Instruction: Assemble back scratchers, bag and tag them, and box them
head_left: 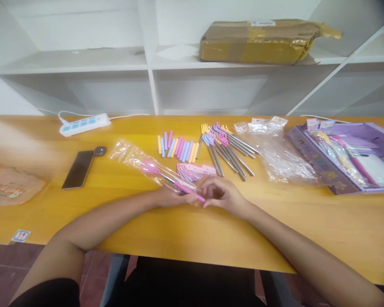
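A pink back scratcher with a metal shaft lies inside a clear plastic bag. My left hand is wrapped round the bag and the pink handle from below. At the handle's end, my right hand curls with thumb and fingers nearly meeting at the bag's edge; what it pinches is too small to make out. Beyond the hands lie pink printed cards, a row of pastel handles, and several metal rods with coloured claw heads.
Clear bags lie right of the rods, beside a purple box with packaged items. A phone, a power strip and an orange bag are on the left. A taped carton rests on the shelf.
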Motion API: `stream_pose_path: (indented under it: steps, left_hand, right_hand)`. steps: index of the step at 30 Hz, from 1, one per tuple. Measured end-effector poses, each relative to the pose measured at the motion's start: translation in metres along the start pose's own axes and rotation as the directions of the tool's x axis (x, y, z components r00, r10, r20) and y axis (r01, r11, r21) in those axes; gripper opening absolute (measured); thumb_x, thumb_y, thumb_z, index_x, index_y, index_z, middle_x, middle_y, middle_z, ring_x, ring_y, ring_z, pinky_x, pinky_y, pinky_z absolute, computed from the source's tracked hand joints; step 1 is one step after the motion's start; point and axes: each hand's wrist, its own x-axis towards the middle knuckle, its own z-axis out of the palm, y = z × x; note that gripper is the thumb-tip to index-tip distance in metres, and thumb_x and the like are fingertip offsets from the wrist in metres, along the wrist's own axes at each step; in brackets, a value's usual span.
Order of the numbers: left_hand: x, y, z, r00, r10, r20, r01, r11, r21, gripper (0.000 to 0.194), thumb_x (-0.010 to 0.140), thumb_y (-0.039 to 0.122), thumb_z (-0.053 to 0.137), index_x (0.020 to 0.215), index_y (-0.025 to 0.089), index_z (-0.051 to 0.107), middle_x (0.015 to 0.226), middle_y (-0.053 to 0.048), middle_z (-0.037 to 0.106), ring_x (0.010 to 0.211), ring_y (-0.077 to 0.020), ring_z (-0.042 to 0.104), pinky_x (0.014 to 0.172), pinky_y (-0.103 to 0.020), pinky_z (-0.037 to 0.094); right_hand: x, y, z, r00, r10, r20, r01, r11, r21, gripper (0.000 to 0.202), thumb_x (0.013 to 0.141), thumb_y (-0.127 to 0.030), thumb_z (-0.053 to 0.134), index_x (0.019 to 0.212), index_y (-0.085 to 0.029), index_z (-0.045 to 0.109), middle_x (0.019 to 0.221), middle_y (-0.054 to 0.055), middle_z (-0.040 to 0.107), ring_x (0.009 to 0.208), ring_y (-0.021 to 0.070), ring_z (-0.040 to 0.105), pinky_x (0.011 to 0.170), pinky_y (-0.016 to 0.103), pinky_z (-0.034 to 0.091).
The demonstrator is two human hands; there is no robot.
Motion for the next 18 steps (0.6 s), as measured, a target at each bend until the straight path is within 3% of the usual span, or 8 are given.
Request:
stream_pose_path:
  steps: [4,7,11,14,18]
  left_hand:
    - [-0.003,0.000,-0.001,0.999,0.012,0.052,-0.014,1.000,0.023,0.047,0.106,0.061,0.058,0.123,0.026,0.084,0.100,-0.005,0.080,0.095,-0.0212,0.071,0.089,-0.030,0.056]
    - [-0.004,0.002,-0.001,0.998,0.001,0.059,-0.002,1.000,0.019,0.049,0.106,0.061,0.057,0.119,0.023,0.086,0.102,-0.007,0.081,0.095,-0.0217,0.072,0.090,-0.031,0.056]
    - [-0.001,0.004,0.000,0.997,-0.010,0.078,0.006,0.998,0.057,0.048,0.106,0.059,0.056,0.107,0.022,0.086,0.105,-0.007,0.080,0.099,-0.0220,0.071,0.094,-0.033,0.056]
    - [0.003,0.004,0.002,0.991,0.082,0.103,-0.089,0.994,0.067,0.044,0.105,0.057,0.058,0.099,0.020,0.082,0.103,-0.008,0.078,0.099,-0.0236,0.071,0.096,-0.036,0.056]
    - [0.006,0.007,0.005,0.974,0.173,0.146,-0.183,0.982,0.055,0.039,0.107,0.051,0.056,0.113,0.020,0.077,0.115,-0.011,0.077,0.110,-0.0274,0.071,0.103,-0.042,0.055]
  right_hand:
    - [-0.001,0.002,-0.003,0.995,-0.088,0.048,0.089,0.995,-0.040,0.036,0.089,-0.038,0.090,0.113,-0.021,0.069,0.094,0.002,0.075,0.066,0.0109,0.067,0.063,0.025,0.055]
    - [-0.004,0.002,-0.004,0.989,-0.133,0.058,0.141,0.976,-0.167,0.027,0.096,-0.036,0.083,0.115,-0.022,0.070,0.091,0.002,0.075,0.065,0.0102,0.064,0.063,0.024,0.054]
    - [-0.006,0.000,0.003,0.966,-0.253,0.051,0.253,0.893,-0.372,0.031,0.098,-0.039,0.080,0.122,-0.023,0.068,0.089,0.002,0.076,0.064,0.0119,0.066,0.062,0.026,0.053]
    - [-0.006,-0.001,0.012,0.941,-0.335,0.036,0.311,0.822,-0.477,0.033,0.100,-0.040,0.078,0.126,-0.023,0.065,0.092,0.004,0.077,0.065,0.0136,0.067,0.062,0.028,0.053]
    - [-0.008,0.000,0.019,0.941,-0.337,0.027,0.302,0.802,-0.514,0.037,0.103,-0.038,0.073,0.134,-0.022,0.059,0.089,0.003,0.076,0.061,0.0131,0.065,0.061,0.029,0.053]
